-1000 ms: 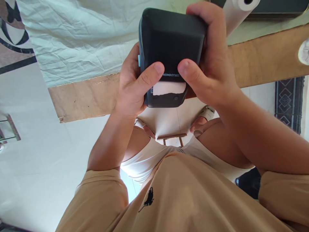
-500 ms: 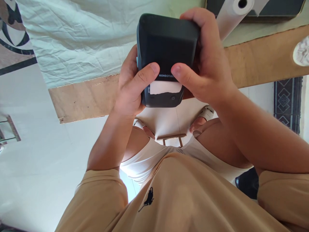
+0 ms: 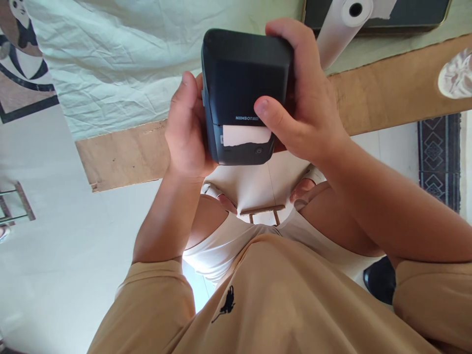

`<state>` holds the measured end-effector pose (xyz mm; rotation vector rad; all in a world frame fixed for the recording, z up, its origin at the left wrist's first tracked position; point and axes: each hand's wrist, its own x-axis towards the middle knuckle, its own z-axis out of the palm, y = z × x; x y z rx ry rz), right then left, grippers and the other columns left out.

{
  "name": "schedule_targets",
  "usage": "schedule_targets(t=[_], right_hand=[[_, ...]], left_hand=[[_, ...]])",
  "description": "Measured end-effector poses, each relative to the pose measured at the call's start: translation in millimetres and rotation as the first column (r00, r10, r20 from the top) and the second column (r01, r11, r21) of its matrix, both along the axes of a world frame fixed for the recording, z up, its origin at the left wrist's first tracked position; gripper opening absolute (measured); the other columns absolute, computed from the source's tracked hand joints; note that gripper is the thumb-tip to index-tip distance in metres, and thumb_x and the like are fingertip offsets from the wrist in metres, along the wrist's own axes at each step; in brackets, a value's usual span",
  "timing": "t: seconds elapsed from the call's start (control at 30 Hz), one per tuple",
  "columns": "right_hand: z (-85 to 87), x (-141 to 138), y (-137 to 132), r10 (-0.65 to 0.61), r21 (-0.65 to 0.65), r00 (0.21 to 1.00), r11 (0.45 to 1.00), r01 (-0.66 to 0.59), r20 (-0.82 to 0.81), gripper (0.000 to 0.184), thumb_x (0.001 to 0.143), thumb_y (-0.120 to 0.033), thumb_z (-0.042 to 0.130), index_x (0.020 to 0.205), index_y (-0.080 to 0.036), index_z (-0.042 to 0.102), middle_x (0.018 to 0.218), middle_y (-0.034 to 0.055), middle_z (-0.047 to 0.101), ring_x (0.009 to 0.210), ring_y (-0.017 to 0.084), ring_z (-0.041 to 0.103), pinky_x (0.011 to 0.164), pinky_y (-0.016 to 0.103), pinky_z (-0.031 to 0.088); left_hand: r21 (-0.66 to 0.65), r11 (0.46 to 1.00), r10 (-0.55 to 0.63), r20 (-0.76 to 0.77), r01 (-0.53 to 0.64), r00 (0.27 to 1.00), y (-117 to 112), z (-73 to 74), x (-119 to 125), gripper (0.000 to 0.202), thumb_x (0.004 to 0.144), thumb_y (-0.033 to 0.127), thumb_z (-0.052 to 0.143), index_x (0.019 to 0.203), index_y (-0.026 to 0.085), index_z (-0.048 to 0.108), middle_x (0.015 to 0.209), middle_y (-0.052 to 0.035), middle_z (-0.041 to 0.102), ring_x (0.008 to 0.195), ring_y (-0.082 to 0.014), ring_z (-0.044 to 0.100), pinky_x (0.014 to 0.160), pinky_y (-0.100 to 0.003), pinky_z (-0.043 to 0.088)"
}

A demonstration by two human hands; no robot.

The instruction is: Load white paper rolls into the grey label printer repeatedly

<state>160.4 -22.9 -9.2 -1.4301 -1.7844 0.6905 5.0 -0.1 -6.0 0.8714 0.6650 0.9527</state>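
Observation:
A black label printer (image 3: 245,73) marked NIIMBOT is held up above my lap, its front end toward me. From the slot near that end pokes a piece of white label paper (image 3: 246,134) with an uneven torn edge. My right hand (image 3: 308,98) grips the printer's right side, thumb on the lid and fingers wrapped around the far corner. Against the left side rests my left hand (image 3: 188,130), its thumb raised off the lid and its other fingers mostly hidden behind the printer.
Beyond the printer, a pale green cloth (image 3: 121,64) covers a table with a bare wooden edge (image 3: 121,157). A white paper roll (image 3: 342,29) leans by a dark tray (image 3: 413,14) at the back right. A clear glass-like object (image 3: 457,76) stands on the right edge.
My left thumb has come off the printer's lid and moved to its left side. The printer has shifted slightly left in view and turned a little, while my right hand keeps its grip.

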Motion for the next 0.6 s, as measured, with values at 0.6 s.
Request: schedule_targets(t=[0.6], right_hand=[[0.8,0.6,-1.6,0.081,0.006,0.997,0.997,-0.080,-0.021,0.065,0.074,-0.052,0.035,0.127,-0.018,0.017,0.129,0.0008,0.028,0.089,-0.003,0.046,0.066,0.006,0.044]], left_hand=[[-0.008,1.000,0.018,-0.003,-0.018,1.000,1.8,-7.0,-3.4,0.047,0.083,0.049,0.020,0.093,0.024,0.058,0.102,-0.0022,0.059,0.123,-0.0257,0.032,0.092,-0.041,0.034]])
